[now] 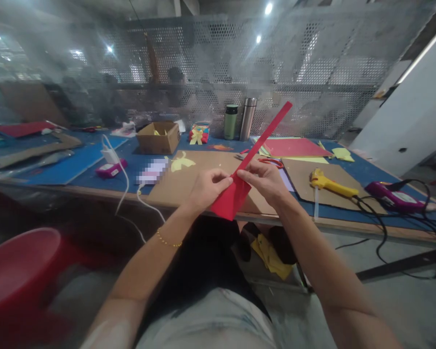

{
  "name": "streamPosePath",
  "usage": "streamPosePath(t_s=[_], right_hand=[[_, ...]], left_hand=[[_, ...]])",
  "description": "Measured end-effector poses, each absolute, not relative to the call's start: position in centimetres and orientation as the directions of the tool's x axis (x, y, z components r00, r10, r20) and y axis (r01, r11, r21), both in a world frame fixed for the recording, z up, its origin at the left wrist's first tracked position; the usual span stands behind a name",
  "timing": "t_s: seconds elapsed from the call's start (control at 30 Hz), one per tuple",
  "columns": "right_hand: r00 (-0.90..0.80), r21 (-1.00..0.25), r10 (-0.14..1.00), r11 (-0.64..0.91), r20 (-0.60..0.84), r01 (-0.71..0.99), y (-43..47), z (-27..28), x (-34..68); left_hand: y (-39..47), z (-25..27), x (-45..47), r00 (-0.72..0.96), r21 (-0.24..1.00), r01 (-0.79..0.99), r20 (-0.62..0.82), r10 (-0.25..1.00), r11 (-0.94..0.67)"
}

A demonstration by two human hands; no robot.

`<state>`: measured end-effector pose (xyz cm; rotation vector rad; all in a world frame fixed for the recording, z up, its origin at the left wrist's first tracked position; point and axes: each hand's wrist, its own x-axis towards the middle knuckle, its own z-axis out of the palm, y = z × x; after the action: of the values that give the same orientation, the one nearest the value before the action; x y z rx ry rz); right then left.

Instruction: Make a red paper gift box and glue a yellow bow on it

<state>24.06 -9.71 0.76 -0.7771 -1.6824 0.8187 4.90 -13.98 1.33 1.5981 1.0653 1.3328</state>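
Note:
Both hands hold one piece of red paper (232,198) above the front edge of the table. Its lower part is wide and angled, and a long narrow strip of it rises to the upper right. My left hand (211,188) pinches its left edge between thumb and fingers. On the other side, my right hand (263,179) is closed on it where the strip meets the wide part. Just behind my right hand lie red-handled scissors (272,162), partly hidden by the paper and fingers. Beneath the hands is a brown cardboard sheet (210,162) with a pale yellow paper cutout (182,163) on it.
A yellow glue gun (332,185) rests on cardboard at right, near a purple device (396,196) and black cables. Behind stand a cardboard box (158,138), a green tumbler (230,123), a steel flask (247,120) and red sheets (294,147). A red stool (18,266) is lower left.

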Motion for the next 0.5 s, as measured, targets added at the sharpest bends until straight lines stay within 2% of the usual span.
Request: streamPosePath(t_s=[0.1, 0.23, 0.37, 0.5], right_hand=[[-0.154, -0.811, 0.809, 0.582, 0.568, 0.067, -9.3, 1.0, 24.5], [-0.074, -0.704, 0.714, 0.700, 0.696, 0.120, -9.3, 0.9, 24.4], [-0.083, -0.484, 0.525, 0.826, 0.847, 0.290, -10.8, 0.5, 24.0], [-0.238, -0.187, 0.332, 0.858, 0.913, 0.478, -12.8, 0.0, 23.7]], left_hand=[[-14.5, 1.7, 5.1, 0.094, 0.936, 0.133, 0.315, 0.944, -0.326], [-15.0, 2.1, 5.3, 0.093, 0.950, 0.144, 0.265, 0.960, -0.276], [-15.1, 2.3, 5.4, 0.071, 0.957, 0.168, 0.228, 0.971, -0.237], [-14.9, 2.5, 5.3, 0.024, 0.963, 0.182, 0.199, 0.980, -0.200]])
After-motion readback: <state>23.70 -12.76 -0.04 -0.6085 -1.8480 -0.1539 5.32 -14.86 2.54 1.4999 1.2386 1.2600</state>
